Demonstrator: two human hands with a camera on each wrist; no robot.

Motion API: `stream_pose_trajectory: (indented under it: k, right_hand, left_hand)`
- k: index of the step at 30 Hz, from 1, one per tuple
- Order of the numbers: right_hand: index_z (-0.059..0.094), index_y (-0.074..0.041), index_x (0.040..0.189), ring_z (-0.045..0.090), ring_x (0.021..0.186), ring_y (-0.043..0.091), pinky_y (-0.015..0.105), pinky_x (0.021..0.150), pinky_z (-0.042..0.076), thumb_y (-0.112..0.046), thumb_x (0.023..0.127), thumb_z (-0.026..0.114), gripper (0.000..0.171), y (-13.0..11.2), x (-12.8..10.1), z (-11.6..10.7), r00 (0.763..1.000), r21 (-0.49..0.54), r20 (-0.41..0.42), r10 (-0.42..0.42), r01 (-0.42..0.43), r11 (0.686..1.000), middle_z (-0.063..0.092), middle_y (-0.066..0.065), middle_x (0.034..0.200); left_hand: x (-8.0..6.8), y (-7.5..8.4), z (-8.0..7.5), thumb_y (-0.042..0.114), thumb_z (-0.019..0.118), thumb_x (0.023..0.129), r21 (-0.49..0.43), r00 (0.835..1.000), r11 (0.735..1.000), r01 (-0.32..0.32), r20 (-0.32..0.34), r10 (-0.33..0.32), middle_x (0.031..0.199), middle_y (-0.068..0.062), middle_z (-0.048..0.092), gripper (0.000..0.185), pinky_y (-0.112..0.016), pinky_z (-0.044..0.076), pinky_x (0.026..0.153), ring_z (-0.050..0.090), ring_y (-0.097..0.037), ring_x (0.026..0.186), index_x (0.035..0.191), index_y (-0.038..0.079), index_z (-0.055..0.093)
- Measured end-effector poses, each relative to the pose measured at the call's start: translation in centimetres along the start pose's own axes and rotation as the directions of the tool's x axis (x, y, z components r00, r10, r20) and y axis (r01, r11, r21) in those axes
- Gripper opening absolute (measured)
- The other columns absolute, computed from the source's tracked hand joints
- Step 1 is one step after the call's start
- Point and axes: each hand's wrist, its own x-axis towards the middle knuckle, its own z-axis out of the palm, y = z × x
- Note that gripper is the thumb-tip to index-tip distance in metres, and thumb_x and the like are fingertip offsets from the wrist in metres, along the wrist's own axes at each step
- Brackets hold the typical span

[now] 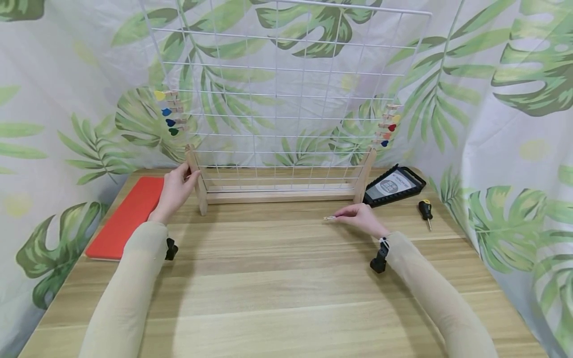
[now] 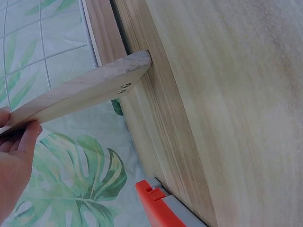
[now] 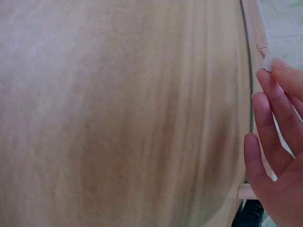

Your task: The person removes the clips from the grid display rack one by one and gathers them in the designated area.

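Note:
My left hand (image 1: 174, 189) grips the left wooden upright (image 1: 199, 186) of a stand near its top, thumb and fingers on either side of it. In the left wrist view the same upright (image 2: 90, 85) slants down to the table. The stand carries a white wire grid (image 1: 276, 94). Low over the table, in front of the stand's right end, my right hand (image 1: 363, 220) pinches a small wooden clothespin (image 1: 330, 218) between thumb and forefinger. A whitish piece (image 3: 268, 62) of it shows at the fingertips in the right wrist view; the other fingers are spread.
Small clothespins with coloured hearts hang on the grid's left edge (image 1: 166, 112) and right edge (image 1: 392, 128). A red flat case (image 1: 130, 214) lies at the left. To the right are a black tool holder (image 1: 394, 185) and a screwdriver (image 1: 426, 210). Leaf-patterned cloth (image 1: 506, 223) surrounds the table.

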Motion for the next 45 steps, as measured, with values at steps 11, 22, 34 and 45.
stream_pose_trajectory:
  k: [11,22,34,45]
  right_hand:
    - [0.079,-0.013,0.1,0.067,0.086,0.008,0.018,0.074,0.049,-0.024,0.088,0.076,0.017,-0.3,0.5,0.9,1.0,-0.08,-0.011,0.001,-0.002,0.997,0.078,0.006,0.099]
    - [0.079,-0.01,0.096,0.063,0.078,0.007,0.018,0.069,0.048,-0.019,0.085,0.078,0.014,-0.4,0.6,1.1,0.995,-0.175,-0.034,-0.097,0.09,0.98,0.078,0.008,0.094]
    - [0.078,-0.006,0.096,0.063,0.078,0.007,0.019,0.069,0.047,-0.015,0.083,0.079,0.016,-0.4,0.6,0.8,0.99,-0.213,-0.031,-0.139,0.129,0.968,0.078,0.009,0.093]
    - [0.075,-0.003,0.106,0.069,0.08,0.014,0.022,0.074,0.054,-0.016,0.084,0.079,0.025,-0.3,-0.1,-0.4,0.99,-0.136,-0.056,-0.131,0.123,0.983,0.077,0.011,0.096]
  left_hand:
    - [0.0,0.1,0.0,0.019,0.055,0.102,-0.006,1.0,1.0,-0.009,-0.005,0.009,0.091,-0.022,0.067,0.023,-0.012,0.038,0.059,0.049,-0.009,0.07,0.099,-0.003,0.059]
    - [0.0,0.0,0.0,0.02,0.054,0.102,-0.008,1.0,1.0,-0.006,0.0,0.006,0.095,-0.023,0.068,0.024,-0.01,0.038,0.061,0.05,-0.006,0.072,0.1,-0.004,0.059]
    - [0.0,0.2,-0.1,0.02,0.053,0.103,-0.018,1.0,1.0,0.012,0.015,-0.012,0.1,-0.024,0.068,0.025,-0.009,0.04,0.062,0.053,-0.011,0.076,0.105,-0.004,0.059]
    - [-0.1,-0.1,0.0,0.021,0.053,0.103,-0.007,1.0,1.0,0.006,0.013,-0.005,0.097,-0.024,0.068,0.026,-0.01,0.039,0.06,0.051,-0.01,0.073,0.102,-0.004,0.059]
